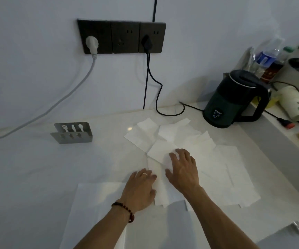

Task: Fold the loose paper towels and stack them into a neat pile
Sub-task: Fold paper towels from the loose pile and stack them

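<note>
both hands, left hand (141, 187) and right hand (183, 169), are lying flat and open, pressing the limp, tear-prone paper towels (163, 151), probably best pinched at corners.

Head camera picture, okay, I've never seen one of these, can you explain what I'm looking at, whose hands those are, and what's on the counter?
There is no machine here. A person wears a wide-angle camera on the head, so the one picture looks forward and down at their own two bare hands.

The left hand, with a bead bracelet at the wrist, and the right hand both lie flat on a scattered heap of loose white paper towels on a pale counter. Neither hand grips anything; the fingers press on the sheets.

A larger flat white sheet lies nearer the person. Behind are a dark kettle, a small metal cutlery holder, and wall sockets with two plugs in them.
</note>
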The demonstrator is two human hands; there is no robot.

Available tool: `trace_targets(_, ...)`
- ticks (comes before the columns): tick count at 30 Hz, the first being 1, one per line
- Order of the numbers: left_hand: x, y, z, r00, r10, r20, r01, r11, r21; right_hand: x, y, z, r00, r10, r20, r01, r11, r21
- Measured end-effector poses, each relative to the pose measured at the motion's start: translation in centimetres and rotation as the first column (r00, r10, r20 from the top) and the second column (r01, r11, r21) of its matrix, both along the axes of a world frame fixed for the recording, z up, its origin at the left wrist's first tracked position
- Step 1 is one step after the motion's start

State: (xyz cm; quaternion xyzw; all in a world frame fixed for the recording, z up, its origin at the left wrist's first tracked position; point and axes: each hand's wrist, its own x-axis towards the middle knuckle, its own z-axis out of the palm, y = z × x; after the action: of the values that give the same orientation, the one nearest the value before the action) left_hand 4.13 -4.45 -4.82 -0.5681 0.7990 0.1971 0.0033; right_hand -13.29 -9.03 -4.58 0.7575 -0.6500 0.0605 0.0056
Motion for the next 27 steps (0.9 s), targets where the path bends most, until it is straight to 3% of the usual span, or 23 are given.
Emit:
trace_targets(3, 0.0, 0.2, -0.3, 1.0, -0.001, 0.031, -0.001, 0.999, 0.052, 0.8, -1.3, -0.6, 0.998, 0.017, -0.057, -0.017, 1.0, 0.004)
trace_targets(6, 0.1, 0.1, -0.3, 1.0, 0.005, 0.024, -0.007, 0.998, 0.06, 0.9, -1.8, -0.6, 0.999, 0.026, 0.034, -0.024, 0.999, -0.043)
trace_targets(9, 0.1, -0.1, -0.3, 0.998, 0.041, -0.043, -0.038, 0.997, 0.064, 0.4, -1.8, 0.0, 0.944, -0.046, 0.326, 0.052, 0.999, -0.008)
trace_targets(11, -0.1, -0.1, -0.1, 0.97, 0.15, -0.19, -0.14, 0.988, 0.063, 0.2, -1.1, 1.4, 0.821, -0.106, 0.561, 0.066, 0.994, 0.092)
trace_targets(13, -0.4, -0.2, 0.7, 0.852, 0.334, -0.404, -0.319, 0.942, 0.105, 0.1, -0.1, 3.2, 0.668, -0.172, 0.724, 0.028, 0.978, 0.206)
trace_targets(16, -1.0, -1.1, 2.6, 0.537, 0.573, -0.62, -0.438, 0.817, 0.376, -0.1, 1.3, 5.5, 0.52, -0.265, 0.812, -0.045, 0.941, 0.336)
trace_targets(18, -1.1, -1.6, 3.5, 0.354, 0.673, -0.649, -0.411, 0.735, 0.539, -0.1, 2.0, 6.3, 0.403, -0.34, 0.85, -0.038, 0.921, 0.387)
trace_targets(22, -0.9, -1.1, 4.2, 0.102, 0.78, -0.617, -0.331, 0.612, 0.719, 0.0, 3.6, 6.7, 0.121, -0.483, 0.867, -0.128, 0.859, 0.496)
trace_targets(25, -0.3, 0.0, 5.0, -0.018, 0.759, -0.651, -0.28, 0.621, 0.732, 0.3, 4.6, 6.3, 0.109, -0.528, 0.842, -0.095, 0.838, 0.538)
trace_targets(27, 0.4, 0.7, 5.3, -0.051, 0.723, -0.689, -0.307, 0.645, 0.7, 0.9, 5.1, 5.7, 0.104, -0.553, 0.827, -0.054, 0.827, 0.559)
